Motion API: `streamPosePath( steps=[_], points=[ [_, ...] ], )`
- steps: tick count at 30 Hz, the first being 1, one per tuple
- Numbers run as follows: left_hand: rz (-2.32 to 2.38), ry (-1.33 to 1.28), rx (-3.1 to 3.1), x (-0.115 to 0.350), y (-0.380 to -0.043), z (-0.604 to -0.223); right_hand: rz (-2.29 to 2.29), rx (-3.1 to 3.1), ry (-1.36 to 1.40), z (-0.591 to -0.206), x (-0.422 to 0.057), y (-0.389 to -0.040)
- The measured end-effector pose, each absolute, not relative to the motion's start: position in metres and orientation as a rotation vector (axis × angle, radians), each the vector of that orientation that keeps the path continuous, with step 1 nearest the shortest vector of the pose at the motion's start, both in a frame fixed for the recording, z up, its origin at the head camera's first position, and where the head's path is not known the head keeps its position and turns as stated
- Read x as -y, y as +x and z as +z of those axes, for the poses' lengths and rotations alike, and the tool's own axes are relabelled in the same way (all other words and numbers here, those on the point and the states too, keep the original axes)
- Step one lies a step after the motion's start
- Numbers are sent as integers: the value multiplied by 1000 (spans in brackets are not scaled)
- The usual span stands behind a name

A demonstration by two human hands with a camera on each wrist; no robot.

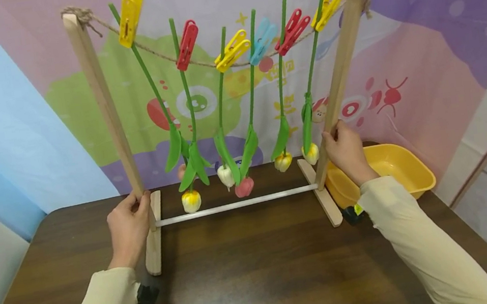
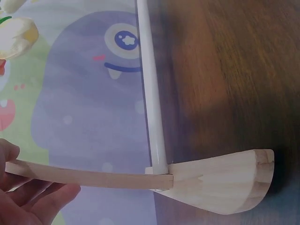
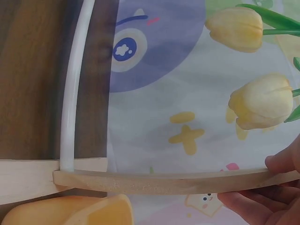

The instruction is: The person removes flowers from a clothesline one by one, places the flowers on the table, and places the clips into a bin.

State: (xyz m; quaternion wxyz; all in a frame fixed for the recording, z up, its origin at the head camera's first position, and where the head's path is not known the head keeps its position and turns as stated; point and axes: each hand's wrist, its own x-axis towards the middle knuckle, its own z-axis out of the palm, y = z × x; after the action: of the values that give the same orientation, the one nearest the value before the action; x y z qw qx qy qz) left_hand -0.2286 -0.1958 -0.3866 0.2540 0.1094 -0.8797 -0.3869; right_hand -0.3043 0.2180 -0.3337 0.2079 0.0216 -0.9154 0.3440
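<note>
I hold the left wooden post [image 1: 104,103] low down with my left hand [image 1: 129,228] and grip the right wooden post [image 1: 344,67] with my right hand [image 1: 347,151] — both upright over the tabletop [image 1: 250,274], a white rod [image 1: 236,205] between their lower ends. Six tulips [image 1: 192,201] hang heads down from sagging twine [image 1: 157,54] by coloured clothespins [image 1: 186,45]; the leftmost bloom [image 1: 182,171] looks pink, though leaves [image 1: 188,174] partly hide it. A yellow basin [image 1: 404,166] sits just beside the right wooden post.

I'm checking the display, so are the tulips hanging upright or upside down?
Upside down: clothespins clip their stems to the rope, and the blooms hang lowest.
</note>
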Motion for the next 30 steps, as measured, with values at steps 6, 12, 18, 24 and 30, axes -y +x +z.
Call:
streamPosePath(
  steps=[6, 12, 18, 24, 30],
  points=[
    [-1080, 294, 2391, 195, -225, -386, 921, 2548, 41, -333, -219, -301],
    [-1073, 297, 2406, 195, -222, -387, 940, 2574, 58, -335, -221, -301],
    [-1053, 289, 2406, 196, -221, -386, 922, 2579, 58, -334, -221, -301],
    [-1076, 309, 2419, 197, -220, -386, 923, 2585, 63, -333, -221, -301],
    [-1095, 325, 2415, 197, -218, -387, 938, 2591, 65, -332, -220, -300]
  ],
)
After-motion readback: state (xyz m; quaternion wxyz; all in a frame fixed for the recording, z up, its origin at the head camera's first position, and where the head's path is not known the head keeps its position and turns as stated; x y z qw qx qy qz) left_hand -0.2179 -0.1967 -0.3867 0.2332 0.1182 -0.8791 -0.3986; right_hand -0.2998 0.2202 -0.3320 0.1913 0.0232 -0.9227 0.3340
